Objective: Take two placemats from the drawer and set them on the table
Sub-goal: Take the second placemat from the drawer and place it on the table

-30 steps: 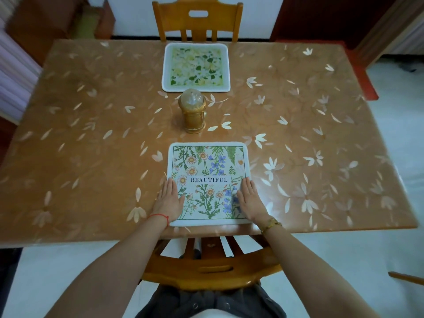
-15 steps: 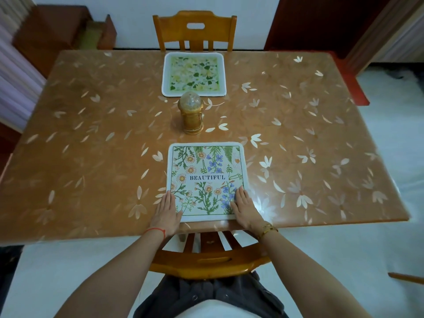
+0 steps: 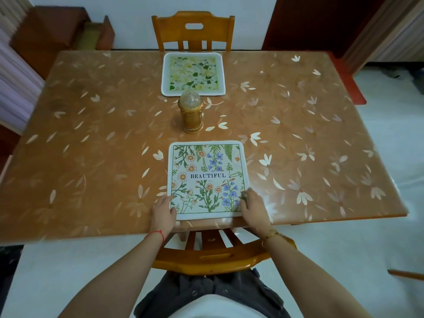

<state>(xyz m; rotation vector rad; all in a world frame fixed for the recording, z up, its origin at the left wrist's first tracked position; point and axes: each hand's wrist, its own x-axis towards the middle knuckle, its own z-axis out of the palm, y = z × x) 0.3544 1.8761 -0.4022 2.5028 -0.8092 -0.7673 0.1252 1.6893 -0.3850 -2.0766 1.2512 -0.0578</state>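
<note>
A floral placemat (image 3: 206, 177) with the word BEAUTIFUL lies flat near the front edge of the brown table (image 3: 91, 145). My left hand (image 3: 163, 212) rests on its near left corner, fingers spread flat. My right hand (image 3: 253, 207) rests the same way on its near right corner. A second placemat (image 3: 193, 74), green and yellow with a white border, lies flat at the far side of the table, in front of the far chair.
A small golden lantern-like ornament (image 3: 191, 112) stands between the two placemats. One wooden chair (image 3: 193, 31) stands behind the far edge, another chair (image 3: 211, 255) is tucked under the near edge in front of me. A dark cabinet (image 3: 57, 33) stands at the back left.
Both hands have slid back toward the near corners of the floral placemat. The camera has pulled back and up, so the table looks farther away.
</note>
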